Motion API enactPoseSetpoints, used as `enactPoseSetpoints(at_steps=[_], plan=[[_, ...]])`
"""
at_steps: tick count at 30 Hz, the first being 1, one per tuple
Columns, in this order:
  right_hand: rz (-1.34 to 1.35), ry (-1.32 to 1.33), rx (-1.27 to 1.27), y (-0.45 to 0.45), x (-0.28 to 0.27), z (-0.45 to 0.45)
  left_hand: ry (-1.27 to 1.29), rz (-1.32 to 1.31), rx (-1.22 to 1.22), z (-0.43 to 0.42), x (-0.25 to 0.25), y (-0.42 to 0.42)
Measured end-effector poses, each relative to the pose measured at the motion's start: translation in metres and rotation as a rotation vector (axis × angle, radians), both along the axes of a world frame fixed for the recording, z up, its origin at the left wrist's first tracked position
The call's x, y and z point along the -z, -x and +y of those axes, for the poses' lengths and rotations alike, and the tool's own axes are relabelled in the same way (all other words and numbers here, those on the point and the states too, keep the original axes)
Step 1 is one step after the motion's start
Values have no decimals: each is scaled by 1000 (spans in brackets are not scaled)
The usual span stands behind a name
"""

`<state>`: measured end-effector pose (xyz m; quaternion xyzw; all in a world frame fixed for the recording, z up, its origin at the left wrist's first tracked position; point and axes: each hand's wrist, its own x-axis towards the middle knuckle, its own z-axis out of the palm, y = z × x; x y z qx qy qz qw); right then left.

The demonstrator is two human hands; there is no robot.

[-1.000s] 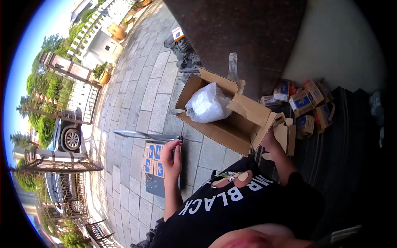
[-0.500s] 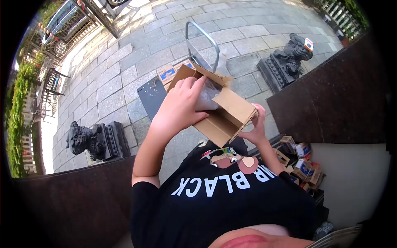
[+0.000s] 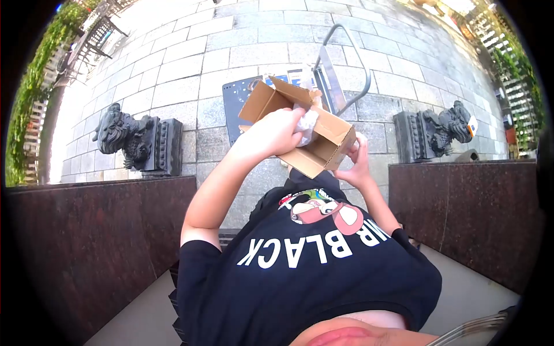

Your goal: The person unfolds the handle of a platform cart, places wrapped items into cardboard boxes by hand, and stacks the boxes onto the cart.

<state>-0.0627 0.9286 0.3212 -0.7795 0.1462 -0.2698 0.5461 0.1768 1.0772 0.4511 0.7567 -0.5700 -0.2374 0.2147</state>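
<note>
Box: open cardboard, held tilted in front of the shirt, between both hands; flaps stand open at its far side.
Bag: crumpled clear plastic, inside the box, at its opening; the contents cannot be made out.
Left hand: reaches over the near rim into the box; fingers and thumb pinch the bag, the fingertips partly hidden by the plastic.
Right hand: clamps the right end of the box, thumb below, fingers on the outer side.
Change, left hand: half a second ago it lies over the box's left part; now it is at the bag.
Change, head view: the camera has turned, so the two statues, left and right, now flank the scene; the carton pile at the right is out of view.
Meaning: in judgement, the left hand now handles the contents, and the right hand alone steadies the box.
Cart: beyond the box, on the paving; its handle rises at the right. Blue-printed cartons show on it, partly hidden by the box.
Walls: dark stone, left and right of the person.
</note>
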Motion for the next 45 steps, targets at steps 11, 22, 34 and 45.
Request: enactPoseSetpoints(at_steps=[11,22,34,45], plan=[[249,-294,-279,-169,78,-83,322,104,-857,38,142,-192],[570,12,-655,-318,152,-126,-97,937,-1098,74,322,-237],[964,-560,-106,-340,324,-77,78,530,-1247,54,518,-309],[1347,-582,-249,-548,518,-107,176,531,-1103,21,685,-377]])
